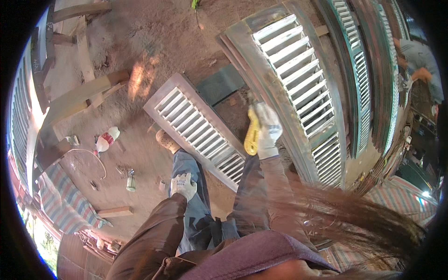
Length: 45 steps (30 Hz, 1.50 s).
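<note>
Right hand (pixel 270 130) grasps yellow tool (pixel 253 127), apparently slotted, far end blurred; left hand (pixel 184 185) rests unclenched on denim knee (pixel 185 164).

The tool (pixel 252 133) is bright yellow; the left hand (pixel 184 185) and right hand (pixel 269 133) wear off-white gloves with bluish print. The small shutter (pixel 200 133) has a dull mauve-brown frame and whitish slats, while the large shutter (pixel 298 77) pairs chalky white slats with patchy grey-brown and faint green. The shutter beyond it (pixel 361 74) shows teal green. Striped blue, red and whitish sheet (pixel 65 196); red-and-white bottle (pixel 108 139); blue jeans (pixel 192 217); brown sleeve (pixel 154 226); purple collar (pixel 261 256); tan shoe (pixel 165 141); brown ground (pixel 172 42).
</note>
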{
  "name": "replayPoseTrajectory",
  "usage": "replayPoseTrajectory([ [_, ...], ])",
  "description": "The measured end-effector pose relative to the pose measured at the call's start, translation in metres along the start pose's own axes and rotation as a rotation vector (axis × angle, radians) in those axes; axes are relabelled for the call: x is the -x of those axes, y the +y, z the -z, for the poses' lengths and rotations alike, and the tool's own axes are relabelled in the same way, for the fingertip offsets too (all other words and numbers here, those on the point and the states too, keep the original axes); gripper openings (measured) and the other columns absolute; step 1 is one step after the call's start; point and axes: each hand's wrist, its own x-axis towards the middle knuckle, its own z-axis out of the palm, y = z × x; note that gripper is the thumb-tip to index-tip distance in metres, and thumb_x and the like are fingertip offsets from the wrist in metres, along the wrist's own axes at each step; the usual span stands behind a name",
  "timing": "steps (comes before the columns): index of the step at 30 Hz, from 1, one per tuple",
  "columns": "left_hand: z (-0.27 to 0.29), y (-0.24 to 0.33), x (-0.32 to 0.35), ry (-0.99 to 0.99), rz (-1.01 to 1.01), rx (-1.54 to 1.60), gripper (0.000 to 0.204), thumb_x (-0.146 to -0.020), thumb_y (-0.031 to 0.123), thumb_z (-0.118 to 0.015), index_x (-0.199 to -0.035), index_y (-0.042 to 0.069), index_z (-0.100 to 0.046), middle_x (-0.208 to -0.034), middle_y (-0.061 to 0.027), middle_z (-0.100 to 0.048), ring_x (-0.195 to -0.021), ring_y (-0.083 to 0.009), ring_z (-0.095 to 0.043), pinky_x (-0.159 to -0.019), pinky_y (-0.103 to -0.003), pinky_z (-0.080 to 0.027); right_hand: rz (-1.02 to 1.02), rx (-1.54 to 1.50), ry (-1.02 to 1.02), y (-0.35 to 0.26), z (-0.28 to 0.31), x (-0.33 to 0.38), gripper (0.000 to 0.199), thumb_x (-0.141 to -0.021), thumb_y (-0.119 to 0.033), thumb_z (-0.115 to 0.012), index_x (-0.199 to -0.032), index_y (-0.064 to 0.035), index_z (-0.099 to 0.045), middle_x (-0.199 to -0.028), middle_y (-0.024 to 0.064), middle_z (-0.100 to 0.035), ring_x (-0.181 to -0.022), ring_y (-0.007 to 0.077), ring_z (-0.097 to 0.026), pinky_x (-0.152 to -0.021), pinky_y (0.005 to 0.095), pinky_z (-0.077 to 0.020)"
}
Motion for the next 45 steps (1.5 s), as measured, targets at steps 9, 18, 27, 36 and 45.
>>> replayPoseTrajectory([
  [9,0.015,0.009,0.0,-0.028,-0.015,0.043,0.043,-0.078,0.029,-0.056,-0.109,0.002,-0.065,-0.106,-0.0163,-0.067,-0.101,-0.0335,-0.062,-0.089,-0.052,-0.047,0.014,0.385,-0.069,0.008,0.003,-0.079,0.053,-0.076,-0.011,-0.067,-0.128,-0.0122,-0.059,-0.125,0.0078,-0.059,-0.117,0.0282,-0.055,-0.099,0.0412,-0.0454],
  [18,0.017,0.005,-0.004,-0.053,-0.007,0.029,0.041,-0.079,0.028,-0.056,-0.112,0.005,-0.065,-0.108,-0.0148,-0.067,-0.102,-0.0315,-0.062,-0.091,-0.047,-0.047,0.104,0.494,-0.15,-0.009,-0.016,-0.058,0.058,-0.071,-0.013,-0.069,-0.128,-0.0176,-0.057,-0.123,0.0035,-0.058,-0.112,0.0266,-0.058,-0.09,0.0403,-0.0501],
  [27,-0.003,-0.002,-0.004,0.009,-0.026,0.054,0.036,-0.081,0.029,-0.056,-0.106,0.006,-0.066,-0.106,-0.0155,-0.068,-0.102,-0.0321,-0.062,-0.087,-0.045,-0.048,-0.11,0.187,0.164,-0.001,0.005,-0.021,0.037,-0.079,-0.022,-0.073,-0.115,-0.0144,-0.069,-0.113,0.0082,-0.066,-0.103,0.0284,-0.064,-0.089,0.0392,-0.052],
  [36,0.014,-0.002,-0.009,-0.066,-0.017,0.022,0.037,-0.081,0.03,-0.055,-0.108,0.007,-0.065,-0.108,-0.0132,-0.067,-0.104,-0.0303,-0.061,-0.089,-0.045,-0.047,-0.007,0.246,0.153,0.031,-0.006,-0.078,0.038,-0.083,-0.017,-0.063,-0.121,-0.016,-0.065,-0.117,0.0078,-0.066,-0.101,0.028,-0.064,-0.085,0.0384,-0.0524],
  [45,0.026,-0.005,-0.007,-0.087,0.012,0.012,0.042,-0.082,0.032,-0.054,-0.115,0.006,-0.063,-0.113,-0.014,-0.066,-0.105,-0.0313,-0.061,-0.091,-0.045,-0.046,0.094,-0.017,-0.138,-0.019,-0.009,-0.047,0.034,-0.078,-0.012,-0.067,-0.111,-0.0169,-0.069,-0.107,0.0067,-0.069,-0.099,0.0246,-0.067,-0.084,0.0373,-0.0542],
])
